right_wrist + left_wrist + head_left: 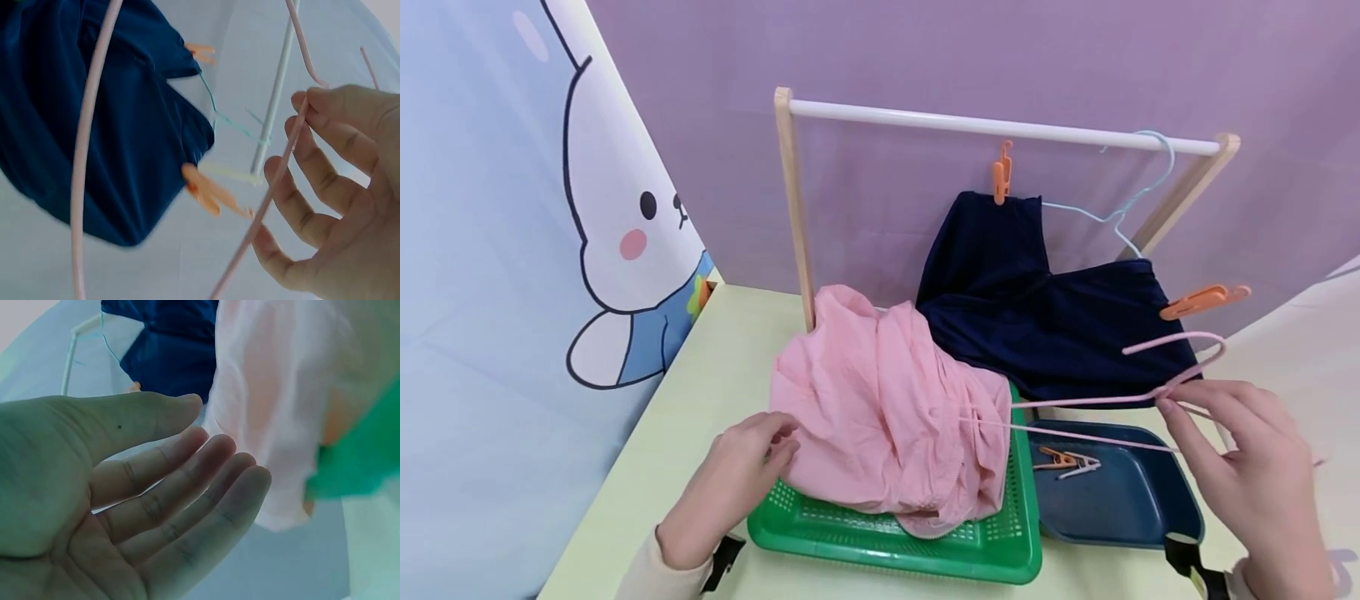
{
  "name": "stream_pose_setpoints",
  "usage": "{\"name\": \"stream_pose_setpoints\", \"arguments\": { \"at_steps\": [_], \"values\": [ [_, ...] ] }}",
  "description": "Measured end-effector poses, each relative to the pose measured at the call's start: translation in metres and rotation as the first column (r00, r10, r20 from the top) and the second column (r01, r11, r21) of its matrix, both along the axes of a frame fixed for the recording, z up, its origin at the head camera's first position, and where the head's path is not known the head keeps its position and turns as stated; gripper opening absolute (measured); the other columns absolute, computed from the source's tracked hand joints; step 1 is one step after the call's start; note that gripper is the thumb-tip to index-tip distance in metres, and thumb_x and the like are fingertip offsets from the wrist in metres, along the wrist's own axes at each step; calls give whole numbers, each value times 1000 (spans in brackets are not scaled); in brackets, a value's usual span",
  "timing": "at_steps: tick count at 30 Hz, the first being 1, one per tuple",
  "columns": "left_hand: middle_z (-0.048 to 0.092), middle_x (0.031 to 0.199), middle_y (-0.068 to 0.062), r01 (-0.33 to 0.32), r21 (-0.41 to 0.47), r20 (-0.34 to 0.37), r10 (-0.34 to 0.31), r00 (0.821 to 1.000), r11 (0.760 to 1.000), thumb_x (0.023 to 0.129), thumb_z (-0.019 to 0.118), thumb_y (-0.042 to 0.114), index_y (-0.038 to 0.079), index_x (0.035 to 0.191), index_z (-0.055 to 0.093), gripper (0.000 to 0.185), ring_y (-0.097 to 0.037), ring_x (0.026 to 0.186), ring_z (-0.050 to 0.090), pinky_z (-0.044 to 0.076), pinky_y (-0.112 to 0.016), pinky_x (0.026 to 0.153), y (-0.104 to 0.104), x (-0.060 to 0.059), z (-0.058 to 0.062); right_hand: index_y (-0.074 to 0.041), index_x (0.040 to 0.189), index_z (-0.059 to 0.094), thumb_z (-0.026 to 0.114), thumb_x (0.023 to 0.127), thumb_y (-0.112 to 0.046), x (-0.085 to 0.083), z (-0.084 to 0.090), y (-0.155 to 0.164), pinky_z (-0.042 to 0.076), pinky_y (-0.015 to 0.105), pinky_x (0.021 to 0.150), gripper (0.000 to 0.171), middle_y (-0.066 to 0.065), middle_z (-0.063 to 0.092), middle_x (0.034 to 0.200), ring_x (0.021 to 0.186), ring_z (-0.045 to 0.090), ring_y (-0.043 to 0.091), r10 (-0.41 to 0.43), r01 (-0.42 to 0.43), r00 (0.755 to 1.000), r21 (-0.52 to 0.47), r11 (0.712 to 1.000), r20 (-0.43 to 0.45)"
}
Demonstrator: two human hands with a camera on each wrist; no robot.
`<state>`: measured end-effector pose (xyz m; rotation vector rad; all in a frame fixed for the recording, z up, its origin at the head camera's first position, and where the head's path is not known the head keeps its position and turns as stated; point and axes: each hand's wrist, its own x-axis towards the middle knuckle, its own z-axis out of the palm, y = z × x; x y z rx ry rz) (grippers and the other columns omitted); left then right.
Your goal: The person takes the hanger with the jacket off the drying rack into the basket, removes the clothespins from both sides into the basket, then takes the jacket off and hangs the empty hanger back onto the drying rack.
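Observation:
My right hand [1247, 458] pinches a pink clothes hanger [1090, 402] near the base of its hook, between thumb and fingers. The hanger's far end lies over a pink zippered garment [865, 400]; whether it is inside the cloth I cannot tell. That garment sits crumpled in a green basket [895, 557]. At its left edge is my left hand [737, 475], fingers loosely bent and holding nothing; the left wrist view shows its palm and fingers [187, 512] beside the cloth. In the right wrist view, the pink hanger [275, 194] runs past my fingertips.
A navy garment [1067, 333] hangs from a light blue hanger [1138, 196] on a wooden rack with a white rod [970, 125]. Orange clips [1202, 302] grip its top edge. A dark blue tray [1097, 500] holds small clips [1067, 460], right of the basket.

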<state>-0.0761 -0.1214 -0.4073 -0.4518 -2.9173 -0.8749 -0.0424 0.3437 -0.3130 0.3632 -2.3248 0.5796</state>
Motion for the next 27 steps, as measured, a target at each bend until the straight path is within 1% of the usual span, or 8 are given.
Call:
{"name": "stream_pose_setpoints", "arguments": {
  "at_steps": [3,7,9,13,17,20,23,27],
  "values": [
    [67,93,-2,-29,3,51,29,998,1000,90,75,8,9,102,71,13,-16,83,66,57,-33,69,-11,0,-5,4,98,75,71,89,-9,-9,-1,-8,32,13,90,17,-1,68,99,106,46,-4,21,-21,1000,-21,1000,-10],
    [69,96,-4,-69,-7,155,69,985,998,91,74,12,8,101,70,11,-17,83,69,58,-38,72,-25,2,-12,2,98,76,75,87,-6,-29,-2,-21,34,15,80,14,9,71,96,97,51,2,57,-59,997,-39,998,-48],
    [69,95,-3,-84,-11,201,84,976,996,91,74,14,7,100,70,12,-16,80,68,57,-39,71,-31,4,-16,1,98,77,76,85,-4,-42,0,-29,34,17,76,13,14,70,94,91,52,9,79,-81,995,-42,996,-63],
    [69,89,1,-98,3,266,93,960,995,91,74,16,8,95,69,10,-12,75,67,56,-35,66,-38,7,-22,-1,99,77,78,82,4,-67,9,-50,31,21,71,17,13,69,92,83,51,20,100,-101,994,-34,994,-41],
    [68,83,5,-108,53,325,85,942,993,91,74,16,9,95,68,10,-9,69,64,54,-30,61,-41,8,-29,-3,97,77,80,83,1,-97,17,-73,30,25,67,14,12,68,87,77,51,26,125,-127,990,-37,991,-64],
    [68,81,7,-130,105,387,80,919,986,92,73,17,8,99,68,13,-8,64,63,53,-29,58,-42,8,-33,-2,96,77,77,88,-4,-119,25,-91,31,28,65,9,12,66,85,76,53,27,147,-151,985,-31,988,-88],
    [68,80,7,-151,140,435,76,897,979,93,73,18,6,102,67,16,-8,61,64,52,-30,56,-43,8,-35,-1,97,76,74,92,-8,-138,37,-108,34,30,64,9,12,64,83,74,54,25,163,-166,982,-23,986,-94],
    [67,79,6,-161,165,462,68,884,973,93,73,17,5,103,67,17,-10,60,65,52,-30,57,-44,7,-37,-1,96,77,72,94,-12,-160,54,-133,38,31,63,11,12,63,82,72,56,23,158,-162,981,-31,986,-110]
  ]
}}
